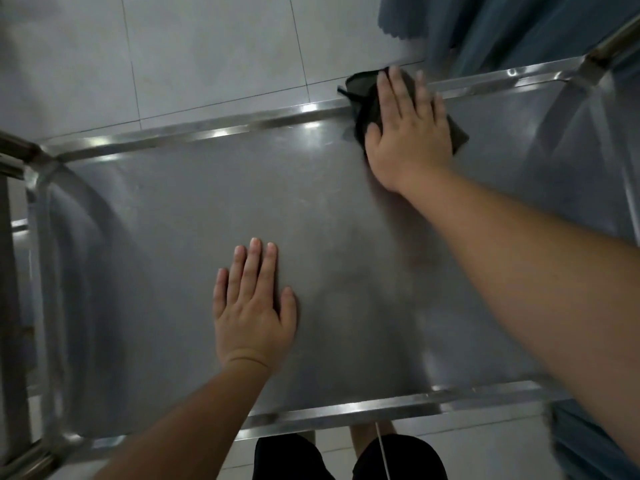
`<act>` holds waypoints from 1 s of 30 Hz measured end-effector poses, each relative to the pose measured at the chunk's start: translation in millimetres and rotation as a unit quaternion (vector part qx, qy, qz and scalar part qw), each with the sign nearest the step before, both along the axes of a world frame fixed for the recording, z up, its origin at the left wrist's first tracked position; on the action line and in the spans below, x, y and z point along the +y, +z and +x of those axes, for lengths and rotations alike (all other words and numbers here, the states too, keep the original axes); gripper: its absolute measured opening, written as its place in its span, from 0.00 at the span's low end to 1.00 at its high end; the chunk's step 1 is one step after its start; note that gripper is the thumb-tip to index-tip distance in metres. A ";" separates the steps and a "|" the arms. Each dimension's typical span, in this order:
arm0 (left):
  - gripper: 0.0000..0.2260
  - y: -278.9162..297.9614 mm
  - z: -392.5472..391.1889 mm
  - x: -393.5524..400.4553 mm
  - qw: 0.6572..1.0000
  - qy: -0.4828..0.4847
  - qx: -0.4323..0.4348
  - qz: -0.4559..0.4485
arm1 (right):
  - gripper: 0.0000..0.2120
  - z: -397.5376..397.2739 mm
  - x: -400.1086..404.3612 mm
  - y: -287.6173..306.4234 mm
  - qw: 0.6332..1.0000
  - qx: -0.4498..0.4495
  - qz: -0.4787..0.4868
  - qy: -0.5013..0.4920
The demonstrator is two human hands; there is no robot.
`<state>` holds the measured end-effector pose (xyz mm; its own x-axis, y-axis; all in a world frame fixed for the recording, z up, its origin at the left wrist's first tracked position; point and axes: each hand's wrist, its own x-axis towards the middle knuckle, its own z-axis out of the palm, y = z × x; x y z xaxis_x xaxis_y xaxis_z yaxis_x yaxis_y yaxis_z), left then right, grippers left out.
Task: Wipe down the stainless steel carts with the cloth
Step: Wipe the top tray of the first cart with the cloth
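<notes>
1. Head view, looking straight down. Stainless steel cart [194,216] fills most of the frame: flat top shelf, raised shiny rims along the upper and lower edges, corner posts at upper right, left middle and lower left.
2. Right hand [408,136] in the upper right of the frame, at the far rim of the cart. Fingers straight and spread, palm flat, pressing down on the cloth [362,95]; no curl round it.
3. Cloth is dark, bunched, mostly hidden under the right hand. Parts stick out left of the fingers and at the right of the palm. It lies across the far rim, partly on the shelf, partly over the edge.
4. Left hand [254,310] at lower centre, flat on the bare shelf, fingers straight and close together, thumb out to the right. Holds nothing. Well apart from the cloth.
5. Both forearms are bare, entering from the lower edge and the right edge of the frame.
6. Shelf surface dull grey, with a blurred reflection between the hands.
7. Pale tiled floor [173,46] shows beyond the far rim, upper left and upper centre.
8. Blue fabric [502,26] hangs at upper right, and again at lower right; what it belongs to cannot be told.
9. Dark shorts [284,459] and knees show below the near rim, bottom centre, with a thin white cord [382,448] in front of them.
</notes>
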<state>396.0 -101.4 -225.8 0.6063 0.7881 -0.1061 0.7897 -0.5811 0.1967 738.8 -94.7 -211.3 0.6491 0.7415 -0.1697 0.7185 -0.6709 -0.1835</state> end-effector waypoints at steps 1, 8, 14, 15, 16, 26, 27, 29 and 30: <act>0.32 0.4 0.8 1.4 1.000 0.004 -0.002 0.002 | 0.34 4.4 10.5 -0.9 1.000 0.000 0.001 -0.002; 0.32 -0.1 2.4 3.4 1.000 0.004 0.005 -0.005 | 0.32 -70.5 -70.5 2.8 0.999 -0.018 0.017 0.046; 0.32 1.5 3.3 3.0 1.000 0.006 -0.001 -0.012 | 0.32 -225.8 -267.7 16.1 0.993 0.010 -0.065 0.093; 0.32 1.7 3.2 2.5 1.000 0.006 -0.002 -0.014 | 0.32 -234.9 -280.8 18.1 0.992 0.022 -0.082 0.096; 0.32 1.6 3.4 2.1 1.000 0.007 -0.002 -0.014 | 0.32 -236.7 -284.0 17.8 0.991 0.031 -0.090 0.099; 0.32 -1.3 4.8 4.1 1.000 0.011 -0.006 -0.003 | 0.33 -121.7 -67.0 1.2 0.997 -0.011 0.006 0.071; 0.32 -1.6 4.9 4.3 1.000 0.009 -0.005 -0.002 | 0.34 -105.6 -36.9 -0.1 0.998 -0.002 0.001 0.060; 0.32 -2.1 4.7 4.8 1.000 0.008 -0.008 0.002 | 0.34 -80.2 14.2 -1.2 0.999 0.009 -0.005 0.039; 0.31 -2.3 4.5 5.3 1.000 0.009 -0.012 0.004 | 0.34 -72.0 31.9 -1.1 1.000 0.011 -0.006 0.029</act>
